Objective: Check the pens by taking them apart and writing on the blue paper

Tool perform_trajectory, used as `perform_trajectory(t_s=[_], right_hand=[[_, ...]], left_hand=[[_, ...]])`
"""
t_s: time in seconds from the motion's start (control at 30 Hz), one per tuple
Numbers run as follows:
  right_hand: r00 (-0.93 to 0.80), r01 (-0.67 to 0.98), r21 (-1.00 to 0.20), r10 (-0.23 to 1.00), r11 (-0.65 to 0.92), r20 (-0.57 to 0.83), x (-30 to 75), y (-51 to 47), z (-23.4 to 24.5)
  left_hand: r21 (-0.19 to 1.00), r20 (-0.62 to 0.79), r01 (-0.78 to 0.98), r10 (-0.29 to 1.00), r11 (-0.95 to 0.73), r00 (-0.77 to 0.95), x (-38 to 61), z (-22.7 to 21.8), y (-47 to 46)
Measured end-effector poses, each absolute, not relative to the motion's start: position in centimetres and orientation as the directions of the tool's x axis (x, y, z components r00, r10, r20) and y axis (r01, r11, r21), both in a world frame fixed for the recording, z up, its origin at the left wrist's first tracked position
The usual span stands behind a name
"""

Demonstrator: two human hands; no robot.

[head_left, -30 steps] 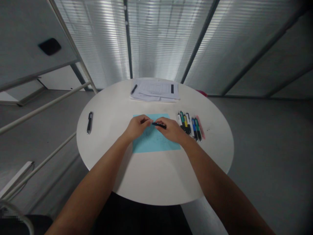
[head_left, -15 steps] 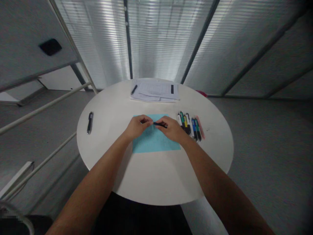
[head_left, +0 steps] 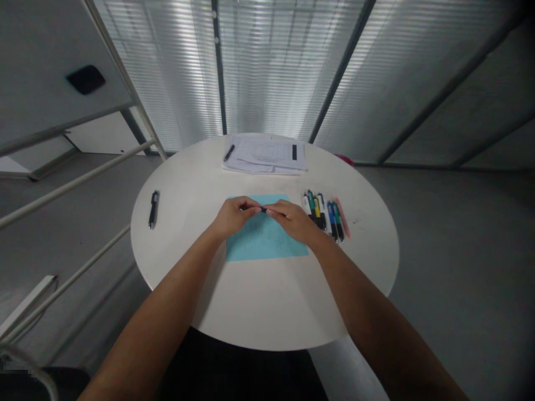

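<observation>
My left hand (head_left: 237, 215) and my right hand (head_left: 291, 218) meet above a light-blue sheet of paper (head_left: 263, 242). Between them they pinch a dark pen (head_left: 263, 210), of which only a short piece shows between the fingertips. The left thumb and forefinger close on one end. My right fingers cover most of the rest. Faint marks show on the blue sheet, which lies flat on the white round table (head_left: 267, 301).
Several pens (head_left: 321, 214) in white, green, yellow and blue lie right of the sheet, with a pinkish strip (head_left: 343, 217) beside them. A black pen (head_left: 154, 209) rests at the left edge. Printed papers (head_left: 265, 155) are stacked at the back, a dark pen (head_left: 229, 152) on top.
My right fingers have shifted along the pen and now cover more of it, leaving a shorter piece in sight. The left hand is nearly unmoved.
</observation>
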State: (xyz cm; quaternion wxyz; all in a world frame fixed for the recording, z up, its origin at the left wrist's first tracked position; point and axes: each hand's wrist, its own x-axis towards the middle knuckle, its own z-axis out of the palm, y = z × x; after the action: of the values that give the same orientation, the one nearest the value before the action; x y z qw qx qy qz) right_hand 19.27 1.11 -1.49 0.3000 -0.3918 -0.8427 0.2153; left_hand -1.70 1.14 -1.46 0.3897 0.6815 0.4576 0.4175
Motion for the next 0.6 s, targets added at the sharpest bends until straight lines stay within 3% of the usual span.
perform_trajectory(t_s=[0.2,0.4,0.6], right_hand=[[-0.415,0.558,-0.645,0.849,0.521,0.327,18.93,0.82,-1.27],[-0.509,0.541,-0.580,0.786,0.609,0.351,19.32,1.06,-1.01],[-0.458,0.583,-0.568,0.813,0.580,0.360,19.28,1.16,-1.29]], left_hand=[[0.931,0.194,0.268,0.958,-0.247,0.212,-1.73,-1.38,1.16],[0.938,0.184,0.258,0.963,-0.233,0.198,-1.99,-1.54,1.28],[0.928,0.179,0.299,0.970,-0.222,0.163,-1.84,-1.26,1.03]])
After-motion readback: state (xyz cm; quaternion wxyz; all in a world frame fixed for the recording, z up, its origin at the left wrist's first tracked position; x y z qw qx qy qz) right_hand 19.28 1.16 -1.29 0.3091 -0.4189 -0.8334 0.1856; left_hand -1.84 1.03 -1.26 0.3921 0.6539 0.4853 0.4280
